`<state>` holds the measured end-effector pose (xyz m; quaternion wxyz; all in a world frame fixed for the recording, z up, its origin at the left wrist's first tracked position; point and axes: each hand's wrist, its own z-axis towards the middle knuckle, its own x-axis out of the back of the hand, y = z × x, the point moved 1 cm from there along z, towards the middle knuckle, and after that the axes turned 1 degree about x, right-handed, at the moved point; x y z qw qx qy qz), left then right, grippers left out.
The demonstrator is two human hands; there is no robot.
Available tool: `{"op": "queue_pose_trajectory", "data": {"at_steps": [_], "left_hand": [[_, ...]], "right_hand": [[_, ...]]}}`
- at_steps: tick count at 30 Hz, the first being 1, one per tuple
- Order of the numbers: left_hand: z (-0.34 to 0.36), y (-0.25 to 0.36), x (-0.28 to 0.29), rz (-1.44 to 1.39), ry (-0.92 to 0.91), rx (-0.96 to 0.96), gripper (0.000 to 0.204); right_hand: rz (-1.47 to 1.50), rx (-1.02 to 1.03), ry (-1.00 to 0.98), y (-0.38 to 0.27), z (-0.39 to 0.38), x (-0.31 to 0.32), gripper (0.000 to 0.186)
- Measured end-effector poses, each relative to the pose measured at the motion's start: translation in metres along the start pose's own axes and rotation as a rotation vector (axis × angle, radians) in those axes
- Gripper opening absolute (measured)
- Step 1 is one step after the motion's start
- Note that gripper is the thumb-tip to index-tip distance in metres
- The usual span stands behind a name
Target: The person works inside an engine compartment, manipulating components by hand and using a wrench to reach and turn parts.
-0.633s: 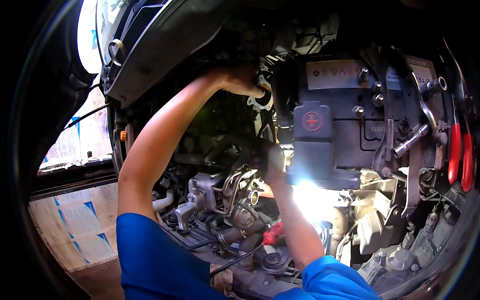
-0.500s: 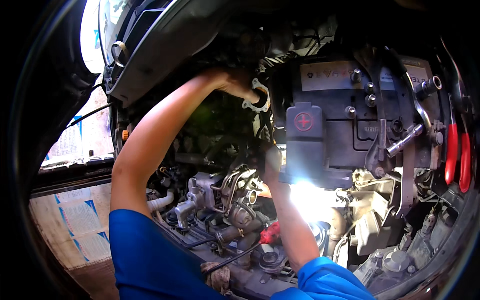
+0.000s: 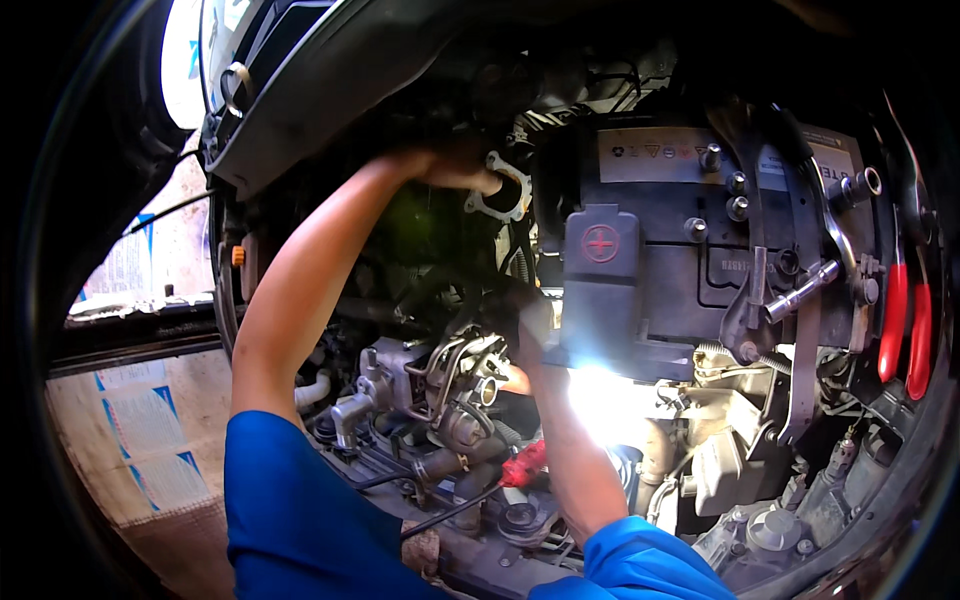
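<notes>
My left hand [image 3: 455, 168] reaches deep into the engine bay, partly in shadow. Its fingertips sit in the round opening of a lobed metal flange [image 3: 524, 190], which it appears to grip; the other fingers are hidden. Below it, my right hand [image 3: 522, 305] is in dark shadow left of the battery's positive-terminal cover [image 3: 600, 262], its fingers unreadable. Beside my right forearm are a metal engine assembly with bent pipes [image 3: 440, 380] and a red-wrapped part [image 3: 524, 465] on a dark rod. An orange-pink patch left of that forearm cannot be made out.
A large black battery [image 3: 670, 225] fills the right side, with sockets, a ratchet [image 3: 805, 290] and a strap on top. Red-handled pliers [image 3: 893, 320] hang at far right. A bright lamp [image 3: 600, 395] glares beside my right forearm. The raised hood [image 3: 300, 110] is overhead left.
The view has shifted slightly. My left hand and the flange have moved a little left, and the flange's opening faces me more. My right arm stays in about the same place.
</notes>
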<state>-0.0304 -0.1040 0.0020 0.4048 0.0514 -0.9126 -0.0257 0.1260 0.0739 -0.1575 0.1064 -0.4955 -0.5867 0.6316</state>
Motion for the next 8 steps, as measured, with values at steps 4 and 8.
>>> {"op": "queue_pose_trajectory", "data": {"at_steps": [4,8], "left_hand": [[0.015,0.012,0.006,-0.126,-0.201,0.2,0.052],[0.035,-0.015,-0.013,0.204,-0.012,0.033,0.064]], "right_hand": [[0.134,-0.061,0.029,0.008,0.005,0.025,0.013],[0.76,-0.477,0.008,0.05,0.012,0.069,0.01]]}}
